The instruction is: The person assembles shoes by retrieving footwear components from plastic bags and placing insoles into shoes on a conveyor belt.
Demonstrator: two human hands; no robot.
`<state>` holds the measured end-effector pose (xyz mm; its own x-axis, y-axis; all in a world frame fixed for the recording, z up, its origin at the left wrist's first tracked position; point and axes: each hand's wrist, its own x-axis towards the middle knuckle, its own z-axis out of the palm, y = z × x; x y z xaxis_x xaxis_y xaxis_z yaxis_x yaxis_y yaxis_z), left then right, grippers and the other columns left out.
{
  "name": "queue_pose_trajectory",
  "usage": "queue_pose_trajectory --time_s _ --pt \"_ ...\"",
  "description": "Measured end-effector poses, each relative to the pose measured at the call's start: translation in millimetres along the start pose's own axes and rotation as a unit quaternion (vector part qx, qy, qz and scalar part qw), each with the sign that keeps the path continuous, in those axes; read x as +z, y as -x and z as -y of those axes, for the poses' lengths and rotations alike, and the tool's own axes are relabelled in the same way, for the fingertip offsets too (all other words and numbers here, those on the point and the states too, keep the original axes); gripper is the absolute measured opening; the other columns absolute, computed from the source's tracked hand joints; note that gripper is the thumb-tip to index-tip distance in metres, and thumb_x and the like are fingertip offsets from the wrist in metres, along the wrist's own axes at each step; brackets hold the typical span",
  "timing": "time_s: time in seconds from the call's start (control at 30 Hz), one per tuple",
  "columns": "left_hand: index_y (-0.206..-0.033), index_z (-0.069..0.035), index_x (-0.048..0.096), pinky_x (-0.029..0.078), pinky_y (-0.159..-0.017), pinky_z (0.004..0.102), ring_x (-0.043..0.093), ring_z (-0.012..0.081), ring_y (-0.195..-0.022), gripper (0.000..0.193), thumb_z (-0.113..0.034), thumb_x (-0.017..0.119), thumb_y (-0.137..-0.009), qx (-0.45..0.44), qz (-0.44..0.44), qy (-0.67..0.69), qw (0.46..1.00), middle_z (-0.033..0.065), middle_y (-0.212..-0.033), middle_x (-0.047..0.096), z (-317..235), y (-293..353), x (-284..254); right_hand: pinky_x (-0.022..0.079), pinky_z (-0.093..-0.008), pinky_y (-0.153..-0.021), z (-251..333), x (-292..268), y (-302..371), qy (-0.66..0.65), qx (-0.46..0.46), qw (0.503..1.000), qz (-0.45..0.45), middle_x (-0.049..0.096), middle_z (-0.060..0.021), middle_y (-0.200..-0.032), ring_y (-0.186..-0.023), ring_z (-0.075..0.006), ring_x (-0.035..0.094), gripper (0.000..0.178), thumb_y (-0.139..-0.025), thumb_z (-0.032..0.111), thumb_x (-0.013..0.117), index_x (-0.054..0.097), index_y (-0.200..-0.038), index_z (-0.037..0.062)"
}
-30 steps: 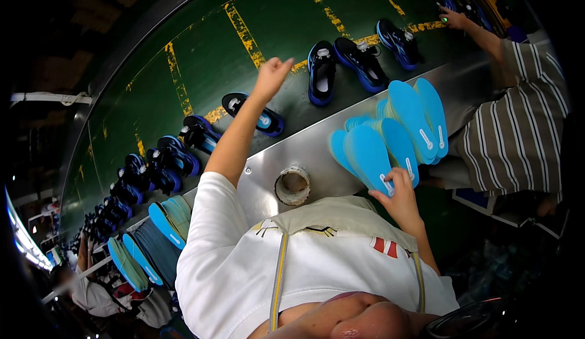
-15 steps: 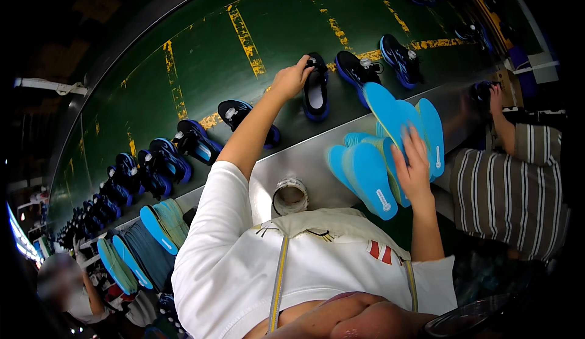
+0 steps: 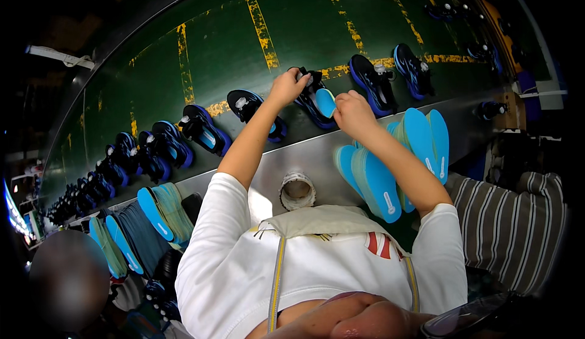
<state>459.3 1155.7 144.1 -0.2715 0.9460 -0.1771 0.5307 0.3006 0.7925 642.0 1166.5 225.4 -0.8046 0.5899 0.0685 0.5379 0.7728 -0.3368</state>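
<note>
My left hand is closed on the tongue and lace area of a black sneaker with a blue sole. The sneaker lies at a slant on the green belt's near edge, its opening toward me. Pinched in my right hand is a light blue insole, its visible end at the sneaker's opening. How far it reaches inside cannot be told. Below my right forearm, upright stacks of blue insoles stand along the metal ledge.
More black and blue sneakers line the green belt on both sides. A round, stained container sits on the ledge before me. Further insole stacks stand at the left. A person in a striped garment is close at the right.
My right hand has gone from the insole stacks to the sneaker, bringing an insole. The sneaker under my left hand has turned aslant. At the right, the other person's hand has left view.
</note>
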Motion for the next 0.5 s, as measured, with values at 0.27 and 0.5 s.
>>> queue_pose_trajectory --time_s 0.27,0.5 --pt "-0.074 0.003 0.052 0.036 -0.046 0.0300 0.047 0.0179 -0.049 0.041 -0.039 0.054 -0.072 -0.010 -0.014 0.050 0.999 0.0094 -0.053 0.049 9 -3 12 0.044 -0.0367 -0.063 -9 73 -21 0.062 0.083 0.994 0.034 0.052 -0.0151 -0.075 -0.069 -0.0302 0.051 0.007 -0.067 0.005 0.049 0.052 -0.066 -0.0012" --pt "-0.077 0.002 0.051 0.030 -0.042 0.0257 0.039 0.0090 -0.047 0.038 -0.035 0.058 -0.072 -0.008 -0.040 0.124 0.991 0.0028 -0.050 0.044 19 0 21 0.045 -0.0396 -0.067 0 78 -22 0.023 0.133 0.988 0.072 0.048 -0.0204 -0.093 -0.077 -0.0335 0.053 0.018 -0.071 0.014 0.050 0.050 -0.082 0.0000"
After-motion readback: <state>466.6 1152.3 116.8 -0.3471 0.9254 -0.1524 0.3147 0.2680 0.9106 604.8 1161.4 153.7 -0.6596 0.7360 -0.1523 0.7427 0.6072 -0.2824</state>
